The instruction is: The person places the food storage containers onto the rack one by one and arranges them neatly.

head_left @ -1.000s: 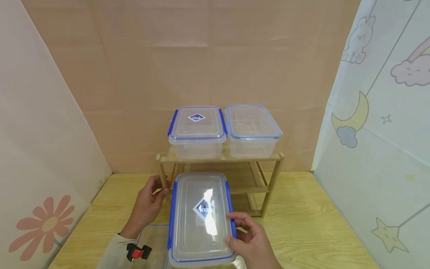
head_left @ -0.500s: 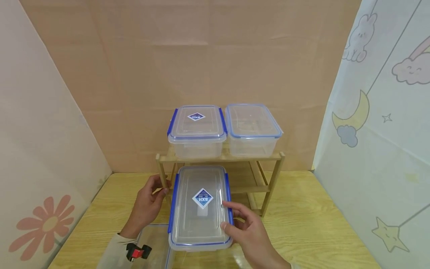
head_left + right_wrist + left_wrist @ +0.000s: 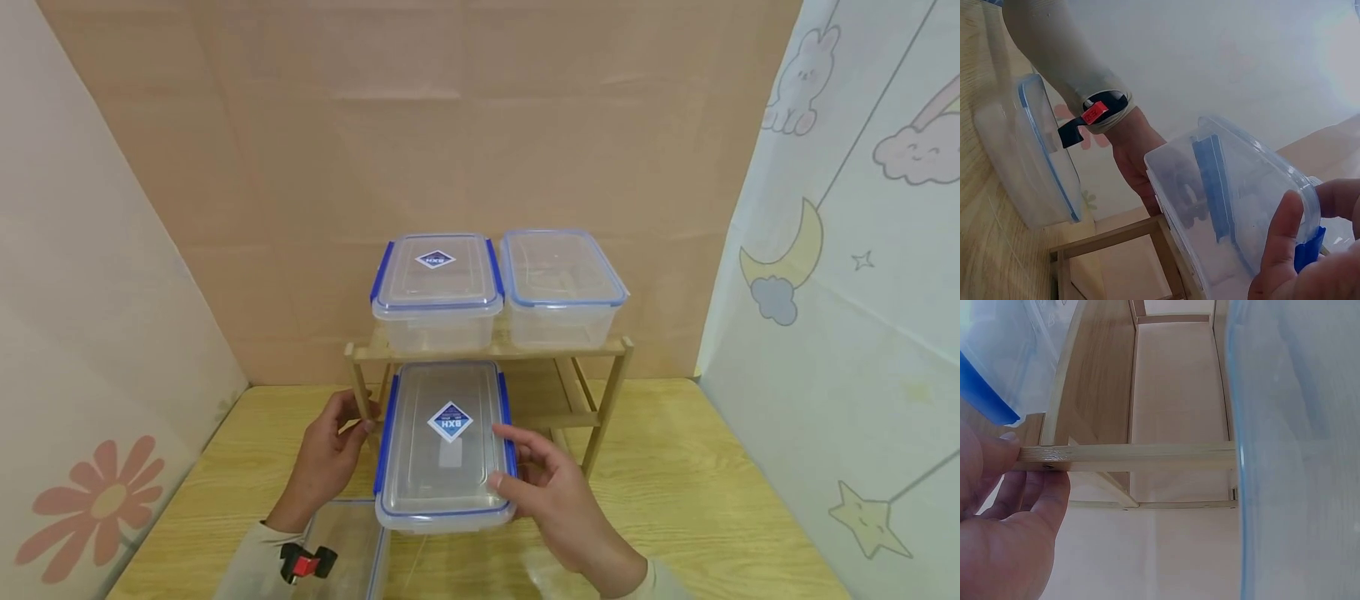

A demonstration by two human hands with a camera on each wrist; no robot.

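Note:
A clear lidded food container with blue side latches and a diamond label lies in front of the wooden rack, its far end under the rack's top shelf. My right hand grips its right side, thumb over the lid's edge; in the right wrist view, a blue latch shows beside that hand. The left hand holds the rack's left front post. Seen from the left wrist, thumb and fingers lie on opposite sides of that post. Whether the container's underside touches the lower shelf I cannot tell.
On the rack's top stand two lidded containers: a left one with dark blue latches, and a right one with a light blue rim. Another clear container sits on the table by the left forearm. Walls enclose the sides.
The right hand has moved the container away from me, toward the rack, and its far end now reaches under the top shelf. The left hand keeps its place on the post.

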